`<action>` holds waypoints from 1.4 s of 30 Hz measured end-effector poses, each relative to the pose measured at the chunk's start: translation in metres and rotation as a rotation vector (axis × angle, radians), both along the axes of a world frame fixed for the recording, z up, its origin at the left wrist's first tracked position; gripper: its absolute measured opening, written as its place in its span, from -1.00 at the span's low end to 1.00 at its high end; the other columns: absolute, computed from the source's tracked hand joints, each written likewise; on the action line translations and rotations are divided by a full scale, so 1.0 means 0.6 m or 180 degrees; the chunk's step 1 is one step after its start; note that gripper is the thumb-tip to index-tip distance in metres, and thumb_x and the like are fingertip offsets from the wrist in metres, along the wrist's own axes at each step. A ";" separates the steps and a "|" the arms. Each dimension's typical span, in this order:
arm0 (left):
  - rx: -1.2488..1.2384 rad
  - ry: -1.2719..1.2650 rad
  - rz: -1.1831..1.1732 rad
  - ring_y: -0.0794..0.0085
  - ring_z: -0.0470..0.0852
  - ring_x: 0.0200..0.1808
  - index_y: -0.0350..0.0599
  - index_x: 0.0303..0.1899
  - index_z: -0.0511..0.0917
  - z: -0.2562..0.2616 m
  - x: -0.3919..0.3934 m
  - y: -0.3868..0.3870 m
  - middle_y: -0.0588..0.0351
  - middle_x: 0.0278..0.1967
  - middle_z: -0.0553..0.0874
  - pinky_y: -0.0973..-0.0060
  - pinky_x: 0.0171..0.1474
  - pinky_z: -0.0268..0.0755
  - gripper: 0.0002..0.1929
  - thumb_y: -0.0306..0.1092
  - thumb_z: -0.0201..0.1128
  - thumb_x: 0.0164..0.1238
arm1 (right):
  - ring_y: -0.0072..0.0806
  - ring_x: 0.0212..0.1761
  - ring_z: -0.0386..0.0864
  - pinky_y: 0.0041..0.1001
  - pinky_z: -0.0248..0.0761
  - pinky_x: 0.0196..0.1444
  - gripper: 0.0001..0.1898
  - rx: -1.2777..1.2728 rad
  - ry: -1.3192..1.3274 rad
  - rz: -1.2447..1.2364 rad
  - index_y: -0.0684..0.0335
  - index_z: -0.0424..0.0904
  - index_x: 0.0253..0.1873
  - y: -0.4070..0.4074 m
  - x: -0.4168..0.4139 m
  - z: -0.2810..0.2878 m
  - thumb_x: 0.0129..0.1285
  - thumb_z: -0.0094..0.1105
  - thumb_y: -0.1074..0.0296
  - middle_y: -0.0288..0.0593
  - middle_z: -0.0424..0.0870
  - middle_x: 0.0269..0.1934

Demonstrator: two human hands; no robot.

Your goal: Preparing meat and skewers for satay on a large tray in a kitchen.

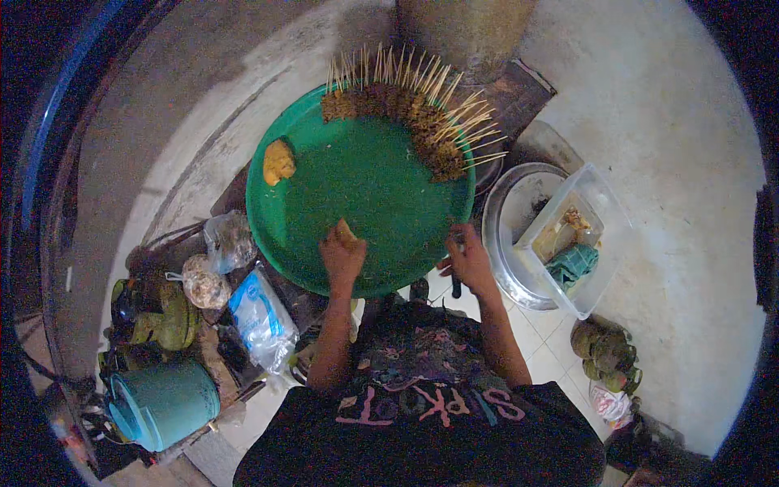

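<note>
A wide round green plastic tray (341, 182) lies in front of me. Along its far and right rim runs an arc of skewers (389, 100), brown coated food on them and bare sticks pointing outward. One yellow-orange lump of food (279, 162) rests at the tray's left side. Over the near part of the tray, my left hand (342, 254) is closed around a small yellowish piece (346, 227), mostly hidden by the fingers. At the near right rim, my right hand (470, 259) grips a slim dark-handled tool (456, 286); its other end cannot be made out.
Right of the tray, a clear plastic box (608, 243) holding a green cloth (572, 266) rests tilted on a round metal basin (502, 268). At left are plastic bags (261, 316), green bananas (173, 316) and a turquoise lidded container (170, 405). More dark-green fruit (605, 350) sits at right.
</note>
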State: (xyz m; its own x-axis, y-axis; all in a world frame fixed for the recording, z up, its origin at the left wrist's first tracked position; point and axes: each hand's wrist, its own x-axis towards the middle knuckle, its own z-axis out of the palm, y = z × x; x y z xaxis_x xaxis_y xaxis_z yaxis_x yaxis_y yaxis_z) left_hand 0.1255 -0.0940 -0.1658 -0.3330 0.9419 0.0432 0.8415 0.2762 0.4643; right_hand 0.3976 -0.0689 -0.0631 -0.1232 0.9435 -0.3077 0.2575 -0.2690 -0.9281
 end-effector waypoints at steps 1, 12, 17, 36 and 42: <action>0.0007 0.0019 0.0006 0.11 0.49 0.01 -0.39 0.05 0.35 -0.006 -0.015 -0.010 -0.10 -0.04 0.50 0.15 0.12 0.30 -0.38 -0.13 0.32 0.05 | -0.44 -0.50 0.59 -0.48 0.38 -0.62 -0.71 0.0007 0.0019 0.0006 0.24 0.28 0.06 0.000 -0.009 -0.026 0.29 0.04 0.35 -0.13 0.53 -0.32; 0.0988 -0.4551 0.0415 0.46 0.55 -0.08 -0.34 0.08 0.41 0.143 0.037 -0.054 0.04 -0.07 0.58 0.54 -0.05 0.44 -0.61 -0.45 0.22 0.22 | -0.48 -0.27 0.57 -0.50 0.43 -0.16 -0.44 0.0955 -0.0190 0.0684 0.42 0.43 0.09 0.005 -0.205 0.001 0.11 0.31 0.12 -0.07 0.65 -0.21; 0.0794 -0.4152 0.0588 0.47 0.57 -0.13 -0.34 0.05 0.45 0.150 0.018 -0.067 0.08 -0.14 0.62 0.53 -0.06 0.44 -0.62 -0.47 0.27 0.19 | -0.59 -0.33 0.53 -0.52 0.41 -0.29 -0.52 0.0844 0.0221 0.0912 0.42 0.46 0.07 0.028 -0.218 0.008 0.14 0.29 0.20 -0.15 0.66 -0.27; 0.0124 -0.6122 -0.0914 0.18 0.64 -0.09 -0.42 0.00 0.45 0.116 -0.095 -0.023 -0.13 -0.08 0.61 0.26 -0.06 0.57 -0.67 -0.45 0.11 0.23 | -0.72 -0.71 0.24 -0.64 0.00 -0.69 -0.78 -0.0981 0.1892 0.0296 0.17 0.55 -0.15 0.003 -0.186 0.032 0.12 0.28 0.29 -0.46 0.49 -0.58; -0.0200 -0.6790 -0.0828 0.17 0.65 -0.15 -0.42 0.00 0.45 0.107 -0.111 -0.021 -0.15 -0.08 0.60 0.30 -0.14 0.59 -0.66 -0.38 0.12 0.25 | -0.72 -0.74 0.22 -0.65 -0.02 -0.72 -0.72 -0.1105 0.1869 0.0392 0.14 0.50 -0.08 -0.003 -0.168 0.020 0.10 0.30 0.30 -0.47 0.44 -0.61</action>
